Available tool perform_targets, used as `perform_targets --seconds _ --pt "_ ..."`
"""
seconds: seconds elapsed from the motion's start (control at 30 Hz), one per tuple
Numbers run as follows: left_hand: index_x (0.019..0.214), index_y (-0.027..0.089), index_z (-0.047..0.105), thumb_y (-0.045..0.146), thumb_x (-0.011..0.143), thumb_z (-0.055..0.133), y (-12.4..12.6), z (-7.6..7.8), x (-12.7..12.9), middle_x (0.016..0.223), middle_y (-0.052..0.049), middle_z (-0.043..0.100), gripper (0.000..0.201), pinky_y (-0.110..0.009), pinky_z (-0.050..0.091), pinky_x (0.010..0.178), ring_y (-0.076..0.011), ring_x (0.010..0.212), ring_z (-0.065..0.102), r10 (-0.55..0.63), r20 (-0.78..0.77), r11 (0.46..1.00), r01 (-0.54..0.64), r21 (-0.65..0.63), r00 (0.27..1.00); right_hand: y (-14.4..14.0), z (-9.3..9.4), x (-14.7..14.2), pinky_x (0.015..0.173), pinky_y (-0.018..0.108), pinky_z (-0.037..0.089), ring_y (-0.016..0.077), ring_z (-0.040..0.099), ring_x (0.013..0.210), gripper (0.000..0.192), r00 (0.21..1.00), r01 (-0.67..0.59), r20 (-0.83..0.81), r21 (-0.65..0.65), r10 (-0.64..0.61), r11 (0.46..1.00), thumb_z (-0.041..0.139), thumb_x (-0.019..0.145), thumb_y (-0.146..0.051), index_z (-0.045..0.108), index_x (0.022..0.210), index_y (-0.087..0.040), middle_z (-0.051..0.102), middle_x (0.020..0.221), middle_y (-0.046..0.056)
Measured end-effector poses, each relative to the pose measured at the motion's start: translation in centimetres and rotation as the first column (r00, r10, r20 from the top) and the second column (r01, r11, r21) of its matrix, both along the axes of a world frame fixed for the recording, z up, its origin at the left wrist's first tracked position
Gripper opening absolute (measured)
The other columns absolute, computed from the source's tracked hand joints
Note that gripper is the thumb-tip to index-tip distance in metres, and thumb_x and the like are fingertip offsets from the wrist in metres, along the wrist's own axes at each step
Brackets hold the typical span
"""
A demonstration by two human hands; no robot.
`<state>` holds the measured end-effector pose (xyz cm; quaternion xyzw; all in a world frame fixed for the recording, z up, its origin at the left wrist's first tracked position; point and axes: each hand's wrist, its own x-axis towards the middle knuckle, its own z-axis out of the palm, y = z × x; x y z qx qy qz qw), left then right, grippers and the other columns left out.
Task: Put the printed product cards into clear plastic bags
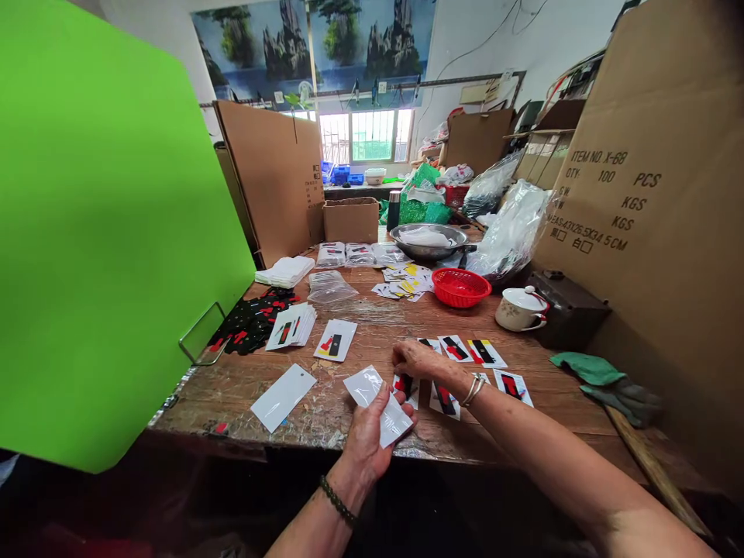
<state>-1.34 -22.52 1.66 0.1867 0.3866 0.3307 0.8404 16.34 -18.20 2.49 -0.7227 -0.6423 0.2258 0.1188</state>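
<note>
My left hand (369,430), near the table's front edge, is closed around a glossy white packet (363,385), thumb on top. My right hand (418,360) reaches over the rows of cards with fingers bent down and together. Under its fingertips lies a white card with a black and red piece (405,387); what the fingers pinch is hidden. Similar cards spread to the right, among them a yellow-edged card (487,353) and a corner card (513,387). To the left are a blank white card with a hole (284,397), a printed card (335,341) and a card stack (291,325).
Black and red pieces (256,319) are heaped by a green panel (116,232). Behind are clear bags (330,287), a red basket (461,287), a metal pan (428,242) and a lidded cup (521,308). A glove (621,397) and large carton (656,232) stand right.
</note>
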Motion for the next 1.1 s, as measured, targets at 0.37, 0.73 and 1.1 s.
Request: perform_targets --seconds 0.37,0.73,1.1 --pt "0.098 0.011 0.062 0.027 0.083 0.069 0.0 -0.1 0.3 0.089 -0.010 0.071 0.023 -0.036 0.060 0.064 -0.0189 0.065 0.069 -0.024 0.006 1.000 0.024 0.006 1.000 0.6 0.1 0.7 0.052 0.018 0.033 0.0128 0.059 0.068 0.016 0.999 -0.035 -0.001 -0.044 0.035 0.998 0.066 0.069 -0.003 0.070 0.075 -0.016 0.067 0.073 0.001" --pt "0.095 0.012 0.066 0.028 0.078 0.074 0.1 -0.1 0.2 0.096 -0.010 0.070 0.025 -0.033 0.060 0.058 -0.0195 0.070 0.070 -0.060 -0.025 0.998 0.061 0.026 0.998 0.4 1.0 0.0 0.051 0.022 0.033 0.0163 0.061 0.059 0.016 0.998 -0.059 0.017 -0.122 0.061 0.991 0.060 0.071 -0.002 0.066 0.062 -0.014 0.066 0.063 0.005" --pt "0.094 0.012 0.066 0.032 0.075 0.077 -0.1 -0.3 0.4 0.098 -0.010 0.070 0.029 -0.032 0.059 0.057 -0.0207 0.073 0.071 -0.074 -0.052 0.996 0.076 0.047 0.996 -0.7 2.2 0.8 0.048 0.019 0.040 0.0128 0.062 0.058 0.042 0.955 0.012 -0.294 -0.117 -0.046 0.993 0.075 0.054 -0.001 0.067 0.092 -0.017 0.070 0.086 0.001"
